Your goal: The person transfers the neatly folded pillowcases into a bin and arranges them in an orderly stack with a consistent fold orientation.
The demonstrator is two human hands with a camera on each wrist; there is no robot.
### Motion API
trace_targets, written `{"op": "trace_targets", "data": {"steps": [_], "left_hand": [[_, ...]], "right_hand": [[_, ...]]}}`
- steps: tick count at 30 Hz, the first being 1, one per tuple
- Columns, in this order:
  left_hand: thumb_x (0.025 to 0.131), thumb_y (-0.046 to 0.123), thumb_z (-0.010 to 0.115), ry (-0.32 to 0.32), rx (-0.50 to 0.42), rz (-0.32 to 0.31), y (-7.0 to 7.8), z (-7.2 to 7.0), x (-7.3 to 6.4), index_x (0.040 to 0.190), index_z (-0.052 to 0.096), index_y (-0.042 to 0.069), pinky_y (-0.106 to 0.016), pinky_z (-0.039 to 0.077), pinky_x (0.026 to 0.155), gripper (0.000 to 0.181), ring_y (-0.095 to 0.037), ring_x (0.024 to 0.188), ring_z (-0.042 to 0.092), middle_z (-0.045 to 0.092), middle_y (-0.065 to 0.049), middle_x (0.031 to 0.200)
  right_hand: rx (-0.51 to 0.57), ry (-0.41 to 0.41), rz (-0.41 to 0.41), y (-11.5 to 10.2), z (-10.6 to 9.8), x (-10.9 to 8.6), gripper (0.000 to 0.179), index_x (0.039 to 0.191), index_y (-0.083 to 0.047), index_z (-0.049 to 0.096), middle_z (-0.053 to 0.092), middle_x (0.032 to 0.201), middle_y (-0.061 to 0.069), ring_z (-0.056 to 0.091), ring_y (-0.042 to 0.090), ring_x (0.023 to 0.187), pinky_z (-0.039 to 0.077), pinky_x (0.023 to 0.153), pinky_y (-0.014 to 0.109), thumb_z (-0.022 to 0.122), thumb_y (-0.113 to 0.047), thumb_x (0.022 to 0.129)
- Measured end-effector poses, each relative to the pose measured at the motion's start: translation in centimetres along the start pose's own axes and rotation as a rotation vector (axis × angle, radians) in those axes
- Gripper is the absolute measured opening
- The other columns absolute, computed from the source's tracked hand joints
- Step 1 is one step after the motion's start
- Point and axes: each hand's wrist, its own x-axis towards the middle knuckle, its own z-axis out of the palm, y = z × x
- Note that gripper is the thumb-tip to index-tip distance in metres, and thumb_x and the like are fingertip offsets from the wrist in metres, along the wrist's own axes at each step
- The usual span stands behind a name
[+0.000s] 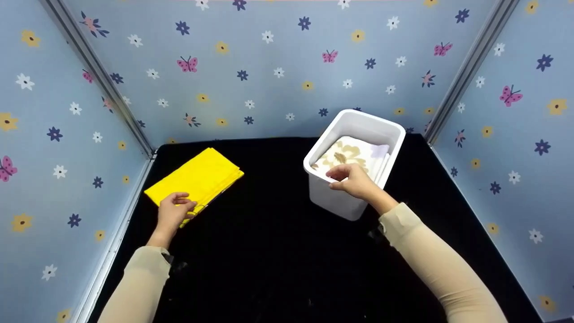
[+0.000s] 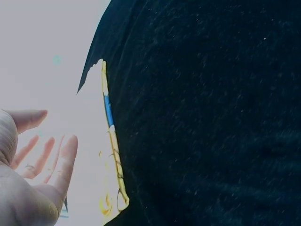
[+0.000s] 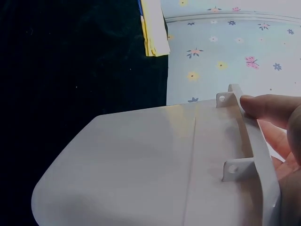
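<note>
A white plastic bin [image 1: 334,197] stands at the right in the head view, with a folded white cloth [image 1: 370,150] patterned with tan flowers inside it. My right hand [image 1: 352,179] holds the bin's near rim; in the right wrist view the thumb [image 3: 263,107] lies at the rim's outer side and the fingers are behind it. At the left, a folded bright yellow cloth [image 1: 199,172] lies on the black surface. My left hand [image 1: 172,211] is over its near edge, fingers loosely bent and thumb apart, nothing between them. The left wrist view is overexposed around the cloth.
Black fabric [image 1: 269,242] covers the table. Pale blue panels [image 1: 278,58] with flowers and butterflies enclose the back and both sides, joined by metal corner posts [image 1: 103,80]. The bin stands near the back panel.
</note>
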Motion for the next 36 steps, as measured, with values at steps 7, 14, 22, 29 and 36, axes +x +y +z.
{"op": "trace_targets", "data": {"steps": [7, 14, 22, 29, 36], "left_hand": [[0.103, 0.013, 0.073, 0.026, 0.114, 0.022, -0.4, -1.5, 0.2, 0.148, 0.055, -0.007, -0.024, 0.067, 0.078, 0.052, -0.013, 0.093, 0.073, 0.064, -0.018, 0.125], [0.103, 0.017, 0.073, 0.105, 0.218, 0.027, -1.4, -2.4, 0.5, 0.149, 0.057, -0.004, -0.021, 0.062, 0.079, 0.053, -0.039, 0.115, 0.069, 0.062, -0.028, 0.141], [0.103, 0.017, 0.072, 0.135, 0.228, 0.015, -2.3, -2.7, 0.5, 0.153, 0.050, -0.007, -0.060, 0.050, 0.115, 0.060, -0.049, 0.141, 0.051, 0.051, -0.033, 0.155], [0.103, 0.018, 0.071, 0.139, 0.206, -0.031, -2.9, -2.8, 0.9, 0.162, 0.040, -0.006, -0.062, 0.047, 0.118, 0.070, -0.052, 0.147, 0.043, 0.039, -0.035, 0.164], [0.103, 0.018, 0.072, 0.127, 0.182, -0.067, -3.3, -2.6, 1.2, 0.167, 0.029, -0.005, -0.063, 0.044, 0.122, 0.080, -0.054, 0.153, 0.036, 0.029, -0.037, 0.170]], "right_hand": [[-0.005, 0.000, -0.005, 0.1, 0.1, 0.0, 0.030, 0.118, 0.008, 0.077, 0.079, 0.112, 0.023, 0.071, 0.023, 0.102, 0.057, 0.087, 0.023, 0.081, 0.001, 0.089], [-0.006, 0.007, -0.016, 0.2, 0.1, -0.1, 0.029, 0.117, 0.008, 0.077, 0.079, 0.110, 0.023, 0.070, 0.020, 0.099, 0.055, 0.085, 0.021, 0.081, 0.001, 0.089], [-0.007, -0.001, -0.001, 0.1, 0.0, -0.2, 0.030, 0.119, 0.008, 0.077, 0.079, 0.112, 0.024, 0.071, 0.025, 0.103, 0.056, 0.086, 0.021, 0.081, 0.001, 0.089], [-0.023, 0.004, -0.026, 0.0, -0.1, -0.2, 0.030, 0.117, 0.007, 0.078, 0.079, 0.108, 0.022, 0.066, 0.009, 0.092, 0.056, 0.086, 0.024, 0.081, 0.001, 0.088], [-0.017, 0.006, -0.025, -0.1, 0.0, -0.1, 0.029, 0.116, 0.008, 0.078, 0.079, 0.107, 0.021, 0.065, 0.010, 0.092, 0.055, 0.084, 0.021, 0.081, 0.002, 0.088]]}}
